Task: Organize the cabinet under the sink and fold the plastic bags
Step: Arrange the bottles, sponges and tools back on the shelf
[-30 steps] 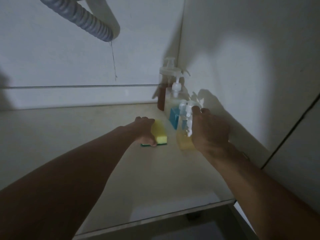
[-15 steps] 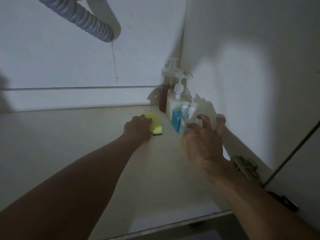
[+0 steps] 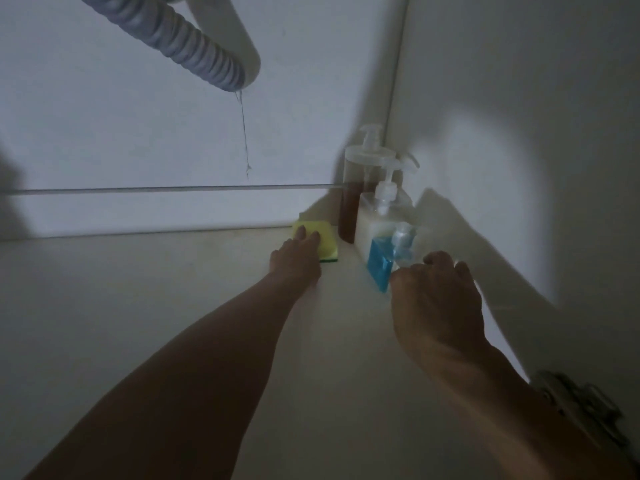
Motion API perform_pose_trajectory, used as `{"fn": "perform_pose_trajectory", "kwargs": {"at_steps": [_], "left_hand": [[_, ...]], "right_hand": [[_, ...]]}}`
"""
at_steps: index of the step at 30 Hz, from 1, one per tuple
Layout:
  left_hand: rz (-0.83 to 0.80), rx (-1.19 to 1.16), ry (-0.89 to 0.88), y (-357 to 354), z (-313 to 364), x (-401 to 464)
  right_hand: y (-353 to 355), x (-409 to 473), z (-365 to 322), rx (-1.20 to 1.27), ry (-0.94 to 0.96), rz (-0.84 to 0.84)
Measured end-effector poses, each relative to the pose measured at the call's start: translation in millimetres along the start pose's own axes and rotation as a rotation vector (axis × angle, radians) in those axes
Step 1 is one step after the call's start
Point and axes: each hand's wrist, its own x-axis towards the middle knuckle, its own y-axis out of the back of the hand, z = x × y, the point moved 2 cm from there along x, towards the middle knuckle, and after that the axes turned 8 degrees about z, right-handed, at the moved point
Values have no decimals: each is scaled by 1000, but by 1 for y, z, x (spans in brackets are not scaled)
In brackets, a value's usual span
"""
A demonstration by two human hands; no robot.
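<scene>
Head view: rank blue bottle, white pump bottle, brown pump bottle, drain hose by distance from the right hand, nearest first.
From the right hand:
1. Blue bottle, just off the fingers, front of the row.
2. White pump bottle, behind the blue one.
3. Brown pump bottle, in the back corner.
4. Drain hose, overhead, upper left.

Left hand [image 3: 298,258] on sponge [image 3: 320,239] beside pump bottles [image 3: 377,216].

Your left arm extends straight forward, its hand [image 3: 297,255] palm down with the fingers [image 3: 300,233] straight and together, pressing flat. Your right arm reaches in from the lower right; its hand [image 3: 437,299] hangs back-up, the fingers [image 3: 439,260] curled downward at the knuckles, their tips hidden.
</scene>
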Motion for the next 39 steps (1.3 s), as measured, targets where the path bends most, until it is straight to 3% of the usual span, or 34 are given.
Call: {"fn": "perform_pose_trajectory", "kwargs": {"at_steps": [10, 14, 17, 21, 26, 33, 39], "left_hand": [[-15, -28, 33, -12, 9, 41], [-34, -23, 77, -5, 9, 30], [-27, 48, 46, 9, -1, 8], [-93, 98, 5, 36, -18, -40], [-61, 13, -48, 78, -30, -123], [37, 33, -46, 135, -60, -257], [144, -20, 49, 155, -127, -355]], "right_hand": [[-20, 8, 5, 95, -29, 46], [-22, 8, 4, 88, 5, 89], [-19, 6, 6, 37, 25, 28], [-11, -3, 3, 91, 71, 55], [4, -30, -24, 270, 247, 129], [26, -94, -90, 688, 495, -43], [40, -164, -148, 852, 685, -186]]}}
